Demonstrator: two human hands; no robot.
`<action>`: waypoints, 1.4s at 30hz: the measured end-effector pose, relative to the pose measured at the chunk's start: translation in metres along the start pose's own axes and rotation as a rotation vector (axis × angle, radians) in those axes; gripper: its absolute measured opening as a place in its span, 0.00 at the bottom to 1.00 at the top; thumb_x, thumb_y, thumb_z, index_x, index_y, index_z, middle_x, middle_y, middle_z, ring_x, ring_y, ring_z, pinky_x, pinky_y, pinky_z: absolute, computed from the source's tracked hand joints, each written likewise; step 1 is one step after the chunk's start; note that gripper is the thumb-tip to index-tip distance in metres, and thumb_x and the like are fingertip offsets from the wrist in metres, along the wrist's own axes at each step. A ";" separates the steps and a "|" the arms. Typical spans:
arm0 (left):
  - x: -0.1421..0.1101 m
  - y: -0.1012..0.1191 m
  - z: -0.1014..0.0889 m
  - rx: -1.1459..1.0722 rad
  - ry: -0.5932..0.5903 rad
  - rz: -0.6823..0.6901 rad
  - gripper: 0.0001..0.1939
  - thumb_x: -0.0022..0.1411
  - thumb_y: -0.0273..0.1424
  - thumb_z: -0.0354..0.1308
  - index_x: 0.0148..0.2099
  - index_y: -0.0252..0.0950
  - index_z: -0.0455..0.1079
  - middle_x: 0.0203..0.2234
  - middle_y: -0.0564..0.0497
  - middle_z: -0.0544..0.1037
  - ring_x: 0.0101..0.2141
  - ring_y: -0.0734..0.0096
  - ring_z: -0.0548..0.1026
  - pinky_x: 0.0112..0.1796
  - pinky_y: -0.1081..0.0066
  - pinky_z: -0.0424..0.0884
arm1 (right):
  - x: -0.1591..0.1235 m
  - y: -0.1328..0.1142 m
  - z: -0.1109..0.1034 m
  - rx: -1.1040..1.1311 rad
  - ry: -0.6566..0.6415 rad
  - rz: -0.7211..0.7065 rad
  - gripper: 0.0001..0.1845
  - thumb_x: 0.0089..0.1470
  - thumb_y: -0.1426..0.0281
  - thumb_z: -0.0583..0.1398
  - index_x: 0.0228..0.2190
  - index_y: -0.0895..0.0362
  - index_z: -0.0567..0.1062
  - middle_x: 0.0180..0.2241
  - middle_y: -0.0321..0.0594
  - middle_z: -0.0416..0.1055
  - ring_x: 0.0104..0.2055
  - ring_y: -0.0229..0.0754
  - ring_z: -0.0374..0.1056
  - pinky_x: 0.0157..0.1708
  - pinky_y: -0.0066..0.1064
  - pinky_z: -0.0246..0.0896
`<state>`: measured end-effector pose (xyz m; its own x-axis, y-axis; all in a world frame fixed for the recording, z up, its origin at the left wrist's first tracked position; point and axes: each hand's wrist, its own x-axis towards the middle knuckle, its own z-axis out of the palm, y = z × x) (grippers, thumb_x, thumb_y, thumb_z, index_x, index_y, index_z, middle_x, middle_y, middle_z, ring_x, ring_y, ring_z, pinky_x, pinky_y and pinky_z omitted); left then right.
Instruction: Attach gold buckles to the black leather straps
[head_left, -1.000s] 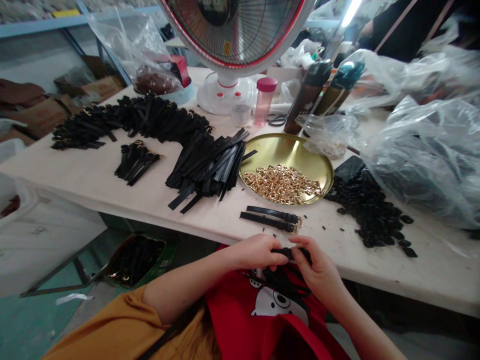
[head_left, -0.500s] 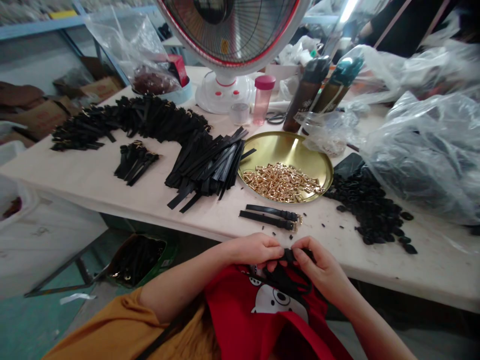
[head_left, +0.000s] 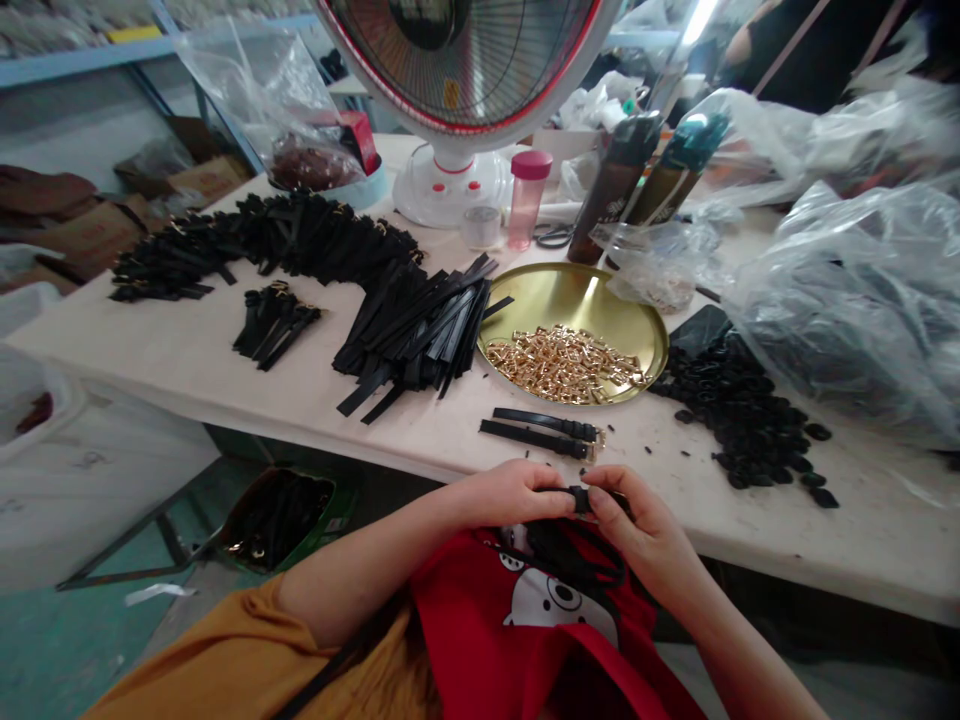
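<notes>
- Pale table, with a fan standing at its far side.
- Black strap, just off the near edge above the lap, its long axis seemingly side to side, though fingers hide much of it.
- Left hand and right hand pinch it from opposite sides, equally near.
- Beyond: two buckled straps, then a gold tray.
</notes>
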<state>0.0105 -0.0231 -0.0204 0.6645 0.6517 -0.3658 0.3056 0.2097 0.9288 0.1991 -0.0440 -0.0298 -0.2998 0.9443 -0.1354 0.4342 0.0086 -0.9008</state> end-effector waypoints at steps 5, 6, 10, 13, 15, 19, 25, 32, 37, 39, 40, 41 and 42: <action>0.003 -0.004 0.004 0.213 0.089 0.068 0.12 0.57 0.35 0.48 0.34 0.32 0.66 0.25 0.54 0.68 0.28 0.75 0.66 0.29 0.78 0.61 | 0.000 0.005 -0.001 -0.213 0.021 -0.125 0.09 0.54 0.66 0.51 0.37 0.54 0.65 0.34 0.41 0.69 0.36 0.43 0.66 0.37 0.35 0.62; 0.003 -0.003 0.005 0.261 0.107 0.073 0.11 0.57 0.35 0.48 0.33 0.32 0.66 0.26 0.54 0.69 0.28 0.75 0.66 0.29 0.78 0.61 | 0.001 0.006 -0.001 -0.234 0.014 -0.130 0.09 0.54 0.66 0.50 0.37 0.54 0.65 0.34 0.41 0.69 0.36 0.43 0.66 0.37 0.35 0.62; 0.000 0.003 0.003 0.348 0.089 0.078 0.11 0.59 0.34 0.46 0.32 0.33 0.65 0.24 0.54 0.68 0.27 0.75 0.66 0.28 0.78 0.60 | 0.000 0.007 -0.005 -0.190 -0.021 -0.107 0.10 0.55 0.66 0.50 0.39 0.55 0.64 0.33 0.40 0.69 0.35 0.41 0.67 0.35 0.33 0.62; -0.002 0.005 0.002 0.329 0.051 0.043 0.14 0.60 0.35 0.44 0.31 0.33 0.66 0.23 0.55 0.67 0.27 0.76 0.66 0.28 0.79 0.60 | -0.003 0.006 -0.006 -0.119 -0.076 -0.098 0.11 0.56 0.66 0.49 0.41 0.54 0.63 0.32 0.39 0.69 0.33 0.40 0.67 0.34 0.31 0.63; -0.002 0.002 0.003 0.292 0.028 0.019 0.14 0.60 0.36 0.44 0.32 0.33 0.67 0.23 0.55 0.68 0.27 0.76 0.66 0.28 0.79 0.61 | -0.004 0.005 -0.006 -0.106 -0.102 -0.111 0.11 0.56 0.66 0.48 0.41 0.54 0.62 0.31 0.38 0.68 0.32 0.39 0.67 0.33 0.30 0.63; 0.001 -0.004 0.006 0.252 -0.011 0.009 0.14 0.60 0.36 0.43 0.33 0.33 0.66 0.22 0.55 0.67 0.24 0.77 0.66 0.26 0.79 0.61 | -0.005 0.010 -0.002 -0.152 -0.112 -0.128 0.11 0.55 0.68 0.49 0.40 0.55 0.64 0.30 0.38 0.67 0.33 0.39 0.66 0.33 0.31 0.63; 0.000 0.001 0.001 0.127 -0.040 -0.081 0.08 0.57 0.33 0.48 0.32 0.33 0.63 0.23 0.55 0.70 0.21 0.79 0.69 0.22 0.79 0.62 | -0.002 0.020 0.001 -0.175 -0.044 -0.092 0.12 0.56 0.65 0.49 0.42 0.55 0.62 0.32 0.40 0.68 0.35 0.41 0.66 0.36 0.33 0.63; 0.001 -0.004 0.009 0.018 0.081 -0.094 0.08 0.54 0.31 0.51 0.33 0.32 0.66 0.23 0.53 0.73 0.26 0.76 0.72 0.26 0.78 0.66 | -0.004 0.018 -0.001 -0.327 -0.048 -0.162 0.13 0.55 0.68 0.49 0.43 0.55 0.64 0.36 0.43 0.71 0.38 0.43 0.68 0.36 0.35 0.64; 0.003 -0.005 0.013 0.063 0.078 -0.098 0.09 0.53 0.32 0.52 0.35 0.32 0.68 0.24 0.52 0.73 0.25 0.74 0.72 0.23 0.78 0.64 | -0.008 0.015 -0.001 -0.351 -0.083 -0.242 0.13 0.55 0.70 0.49 0.43 0.55 0.65 0.40 0.44 0.71 0.41 0.43 0.68 0.40 0.36 0.64; 0.004 -0.004 0.012 0.140 0.070 -0.093 0.09 0.53 0.31 0.52 0.36 0.32 0.68 0.24 0.52 0.73 0.25 0.73 0.72 0.23 0.78 0.64 | -0.008 0.013 0.000 -0.336 -0.135 -0.274 0.14 0.55 0.71 0.48 0.43 0.55 0.66 0.40 0.43 0.71 0.42 0.43 0.68 0.41 0.37 0.64; 0.005 -0.003 0.012 0.173 0.071 -0.092 0.09 0.52 0.31 0.53 0.36 0.32 0.69 0.24 0.52 0.74 0.26 0.73 0.72 0.24 0.78 0.64 | -0.008 0.012 0.001 -0.327 -0.162 -0.284 0.14 0.55 0.71 0.48 0.43 0.55 0.66 0.41 0.43 0.71 0.43 0.43 0.68 0.41 0.36 0.64; 0.006 -0.003 0.012 0.195 0.077 -0.089 0.09 0.52 0.30 0.53 0.36 0.33 0.69 0.24 0.53 0.74 0.26 0.74 0.72 0.25 0.78 0.64 | -0.007 0.012 0.002 -0.322 -0.178 -0.289 0.14 0.55 0.72 0.48 0.43 0.54 0.66 0.41 0.43 0.71 0.43 0.43 0.68 0.41 0.36 0.64; 0.006 -0.002 0.011 0.204 0.088 -0.084 0.09 0.53 0.30 0.53 0.36 0.33 0.69 0.24 0.53 0.74 0.26 0.74 0.72 0.26 0.78 0.64 | -0.006 0.012 0.003 -0.319 -0.174 -0.283 0.14 0.55 0.71 0.48 0.43 0.54 0.66 0.40 0.42 0.71 0.42 0.43 0.68 0.41 0.36 0.64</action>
<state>0.0218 -0.0279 -0.0257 0.5718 0.7010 -0.4262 0.4948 0.1197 0.8607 0.2040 -0.0507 -0.0410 -0.5708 0.8211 0.0056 0.5464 0.3849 -0.7438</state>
